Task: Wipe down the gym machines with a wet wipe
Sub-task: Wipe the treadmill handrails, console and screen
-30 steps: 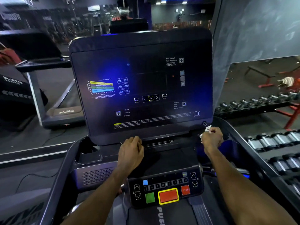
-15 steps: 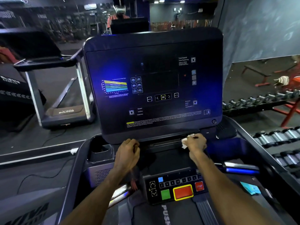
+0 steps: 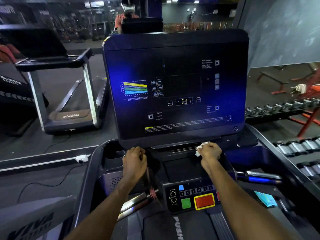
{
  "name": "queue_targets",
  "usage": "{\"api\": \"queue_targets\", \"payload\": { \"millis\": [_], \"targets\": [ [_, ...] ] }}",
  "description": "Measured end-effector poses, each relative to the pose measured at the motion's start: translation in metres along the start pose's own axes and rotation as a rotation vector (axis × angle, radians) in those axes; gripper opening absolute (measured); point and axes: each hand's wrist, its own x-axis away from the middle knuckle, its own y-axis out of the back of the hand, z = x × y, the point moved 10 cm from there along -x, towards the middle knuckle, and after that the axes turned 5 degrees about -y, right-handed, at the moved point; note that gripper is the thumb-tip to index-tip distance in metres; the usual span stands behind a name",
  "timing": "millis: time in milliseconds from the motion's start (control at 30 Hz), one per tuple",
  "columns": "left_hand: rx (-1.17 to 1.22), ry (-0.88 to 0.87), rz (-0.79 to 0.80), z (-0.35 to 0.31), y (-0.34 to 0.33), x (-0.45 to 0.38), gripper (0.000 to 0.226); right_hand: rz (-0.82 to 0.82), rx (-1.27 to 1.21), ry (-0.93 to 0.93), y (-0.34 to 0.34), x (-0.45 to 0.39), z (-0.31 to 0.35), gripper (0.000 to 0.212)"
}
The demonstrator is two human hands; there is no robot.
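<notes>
Wet wipe (image 3: 199, 149), one crumpled white wad, sits pinched in the curled fingers of the right hand (image 3: 210, 153), pressed on the ledge just under the bottom edge of the treadmill console screen (image 3: 174, 87), right of the ledge's middle. That forearm reaches straight forward over the control panel (image 3: 192, 198), knuckles up. The left hand (image 3: 135, 163) rests at the left end of the same ledge, near the screen's lower left corner, fingers curled under; whether it grips the ledge I cannot tell. Two hands, one wipe. On the panel, one green button (image 3: 186, 203) lies left of one red button (image 3: 204, 201) framed in yellow. One blue packet (image 3: 265, 199) lies in the tray at the right edge.
</notes>
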Motion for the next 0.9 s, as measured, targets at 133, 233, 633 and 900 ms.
{"api": "queue_targets", "payload": {
  "millis": [133,233,633,900],
  "targets": [
    [0.113,0.091,-0.059,0.013,0.005,0.003,0.014,0.098,0.055,-0.029,-0.046,0.046,-0.039,0.024],
    [0.194,0.119,-0.101,0.015,0.009,0.004,0.020,0.145,0.036,-0.057,-0.052,0.060,-0.041,0.028],
    [0.346,0.340,-0.181,0.036,0.030,0.012,0.015,0.231,0.066,-0.124,-0.098,0.113,-0.082,0.026],
    [0.491,0.406,-0.154,0.068,0.024,0.010,0.008,0.240,0.217,-0.018,-0.121,0.143,-0.098,0.023]
  ]
}}
